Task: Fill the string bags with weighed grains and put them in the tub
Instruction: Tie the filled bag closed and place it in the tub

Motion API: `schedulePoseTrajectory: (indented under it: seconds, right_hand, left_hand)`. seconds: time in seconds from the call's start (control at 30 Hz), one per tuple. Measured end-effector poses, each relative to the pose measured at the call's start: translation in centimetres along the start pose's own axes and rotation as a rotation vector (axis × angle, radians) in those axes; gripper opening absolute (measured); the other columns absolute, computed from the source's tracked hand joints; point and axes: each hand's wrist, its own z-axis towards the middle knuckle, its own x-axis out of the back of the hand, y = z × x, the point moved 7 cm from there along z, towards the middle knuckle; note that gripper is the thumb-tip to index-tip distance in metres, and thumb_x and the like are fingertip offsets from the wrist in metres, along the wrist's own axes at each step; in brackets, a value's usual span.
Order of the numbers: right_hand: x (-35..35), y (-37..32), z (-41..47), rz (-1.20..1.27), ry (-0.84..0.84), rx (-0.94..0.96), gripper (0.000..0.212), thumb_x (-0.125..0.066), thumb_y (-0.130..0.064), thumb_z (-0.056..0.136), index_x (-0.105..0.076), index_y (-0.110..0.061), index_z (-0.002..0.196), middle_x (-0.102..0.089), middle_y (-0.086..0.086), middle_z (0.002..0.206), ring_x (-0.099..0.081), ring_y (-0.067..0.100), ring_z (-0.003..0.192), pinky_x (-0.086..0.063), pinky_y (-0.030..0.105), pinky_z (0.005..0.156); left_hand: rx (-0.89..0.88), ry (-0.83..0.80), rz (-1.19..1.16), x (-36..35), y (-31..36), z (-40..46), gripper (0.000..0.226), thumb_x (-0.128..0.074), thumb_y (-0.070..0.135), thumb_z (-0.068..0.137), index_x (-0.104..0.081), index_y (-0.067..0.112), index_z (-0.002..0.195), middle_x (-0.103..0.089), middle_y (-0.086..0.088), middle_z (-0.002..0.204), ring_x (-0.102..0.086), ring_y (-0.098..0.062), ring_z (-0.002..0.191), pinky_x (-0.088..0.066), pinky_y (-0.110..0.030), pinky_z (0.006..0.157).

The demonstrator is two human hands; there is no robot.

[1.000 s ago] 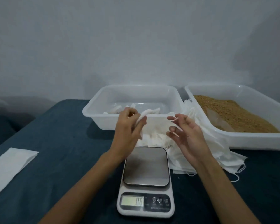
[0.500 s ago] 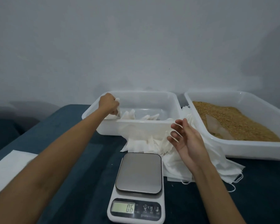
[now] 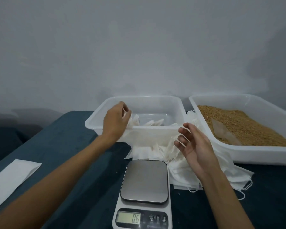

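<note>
A clear tub (image 3: pixel 155 129) stands behind the scale and holds several filled white string bags (image 3: pixel 153 123). My left hand (image 3: pixel 116 120) reaches over its near left rim, fingers curled on a white string bag (image 3: pixel 133 120) inside the tub. My right hand (image 3: pixel 194 146) hovers open, fingers spread, over a pile of empty white bags (image 3: pixel 149 150) lying in front of the tub. To the right, a second tub (image 3: pixel 254 156) holds brown grains (image 3: pixel 248 126) with a clear scoop (image 3: pixel 224 133) lying in them.
A digital kitchen scale (image 3: pixel 144 180) sits in front of me with a bare steel plate; its display (image 3: pixel 128 219) reads 0.6. A white sheet (image 3: pixel 12 176) lies at the left on the dark blue cloth. A grey wall rises close behind the tubs.
My left hand went from above the scale into the left tub with a bag and now sits nearer the tub's front rim. The right hand stayed over the empty bags.
</note>
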Motion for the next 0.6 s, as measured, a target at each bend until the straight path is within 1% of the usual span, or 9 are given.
schedulePoseTrajectory:
  seconds: [0.07, 0.1, 0.17, 0.2, 0.3, 0.4, 0.43, 0.53, 0.6]
  right_hand:
    - [0.0, 0.0, -0.1, -0.005, -0.017, 0.019, 0.015, -0.058, -0.012, 0.098, -0.071, -0.015, 0.093, -0.066, 0.005, 0.089, -0.054, 0.013, 0.06, -0.056, 0.03, 0.066]
    - [-0.1, -0.1, -0.1, -0.018, -0.029, 0.031, 0.013, -0.059, -0.008, 0.095, -0.07, -0.014, 0.09, -0.065, 0.005, 0.089, -0.053, 0.014, 0.061, -0.056, 0.031, 0.067]
    - [-0.6, -0.3, -0.3, -0.046, -0.063, 0.054, 0.003, -0.066, -0.01, 0.087, -0.068, -0.009, 0.089, -0.063, 0.006, 0.09, -0.051, 0.014, 0.062, -0.054, 0.031, 0.068]
    - [-0.6, -0.2, -0.3, -0.062, -0.075, 0.064, 0.009, -0.069, -0.013, 0.083, -0.068, -0.006, 0.09, -0.063, 0.006, 0.09, -0.051, 0.014, 0.062, -0.053, 0.032, 0.067]
    - [-0.8, 0.4, -0.3, -0.172, -0.06, 0.056, 0.006, -0.067, -0.009, 0.088, -0.071, -0.005, 0.084, -0.061, 0.008, 0.085, -0.051, 0.015, 0.061, -0.05, 0.033, 0.066]
    - [-0.4, 1.2, -0.2, -0.254, -0.033, 0.048, 0.018, -0.063, -0.006, 0.092, -0.073, -0.009, 0.077, -0.06, 0.009, 0.08, -0.052, 0.017, 0.057, -0.049, 0.033, 0.063]
    - [-0.4, 1.4, -0.1, -0.269, -0.022, 0.041, 0.016, -0.064, -0.008, 0.09, -0.074, -0.01, 0.077, -0.06, 0.009, 0.08, -0.052, 0.017, 0.056, -0.049, 0.032, 0.061]
    - [0.2, 1.8, 0.2, -0.321, -0.004, 0.035, 0.018, -0.064, -0.008, 0.091, -0.075, -0.013, 0.078, -0.063, 0.008, 0.085, -0.053, 0.018, 0.056, -0.048, 0.031, 0.057]
    - [0.1, 2.1, 0.3, -0.381, -0.019, 0.035, 0.019, -0.062, -0.007, 0.094, -0.076, -0.012, 0.081, -0.067, 0.006, 0.086, -0.055, 0.018, 0.058, -0.049, 0.03, 0.055]
  left_hand:
    - [-0.126, -0.063, 0.035, 0.2, 1.5, -3.9, 0.028, -0.068, 0.028, 0.1, -0.056, 0.021, 0.076, -0.051, 0.012, 0.061, -0.048, -0.008, 0.056, -0.04, -0.029, 0.053]
    - [-0.137, -0.121, 0.072, -0.1, 1.6, -5.7, 0.034, -0.068, 0.03, 0.1, -0.054, 0.021, 0.07, -0.05, 0.012, 0.058, -0.047, -0.008, 0.054, -0.039, -0.029, 0.052]
    - [-0.066, -0.26, 0.148, -1.4, 0.4, -8.1, 0.038, -0.067, 0.036, 0.1, -0.057, 0.022, 0.067, -0.053, 0.011, 0.058, -0.051, -0.01, 0.057, -0.039, -0.029, 0.053]
    - [-0.002, -0.315, 0.171, -2.2, -0.4, -8.7, 0.036, -0.066, 0.041, 0.1, -0.062, 0.021, 0.071, -0.058, 0.011, 0.063, -0.055, -0.012, 0.062, -0.043, -0.03, 0.056]
    - [0.217, -0.409, 0.161, -4.1, -2.4, -9.1, 0.035, -0.068, 0.051, 0.096, -0.067, 0.018, 0.085, -0.066, 0.008, 0.08, -0.063, -0.015, 0.078, -0.052, -0.033, 0.069]
    - [0.276, -0.417, 0.047, -5.8, -2.6, -8.7, 0.038, -0.076, 0.038, 0.092, -0.054, 0.017, 0.07, -0.058, 0.005, 0.071, -0.056, -0.018, 0.069, -0.043, -0.03, 0.062]
    - [0.274, -0.393, -0.022, -6.1, -2.4, -8.6, 0.037, -0.077, 0.03, 0.092, -0.054, 0.014, 0.069, -0.057, 0.002, 0.07, -0.056, -0.019, 0.068, -0.042, -0.028, 0.062]
    - [0.231, -0.245, -0.28, -5.1, -1.4, -8.5, 0.021, -0.073, 0.015, 0.096, -0.065, 0.015, 0.076, -0.06, 0.006, 0.078, -0.052, -0.004, 0.067, -0.039, -0.016, 0.065]
    - [0.236, -0.228, -0.467, -4.6, -0.9, -8.6, 0.025, -0.069, 0.017, 0.1, -0.066, 0.012, 0.075, -0.06, 0.004, 0.073, -0.049, -0.005, 0.065, -0.041, -0.025, 0.067]
